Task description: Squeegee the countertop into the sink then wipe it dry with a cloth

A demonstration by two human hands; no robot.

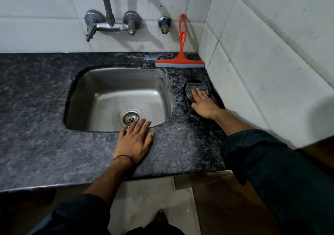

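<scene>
While the squeegee (pixel 179 61) leans parked against the wall at the desk's (pixel 36 108) back edge, blade down and handle up, the wiping stage looks to be in hand.

Item: cloth (pixel 196 88), dark, lying on the narrow strip of desk between the sink (pixel 86 97) and the right-hand wall, near the back right corner. Its long axis runs front to back along that strip.

Item: right hand (pixel 203 105), palm down on the cloth's near part, fingers (pixel 195 93) spread flat and pressing, not curled round it. More cloth lies ahead of the fingertips, toward the squeegee.

Item: left hand (pixel 134 141), flat and open on the front strip of desk, holding nothing, fingertips at the sink rim; a bracing hand, by the look of it.

Item: tap (pixel 110 25) and valve (pixel 164 25) on the wall behind the sink.

Obstructions, as judged: the squeegee blade stands across the back end of the strip, so a forward stroke would meet it; the wall crowds the right side.
</scene>
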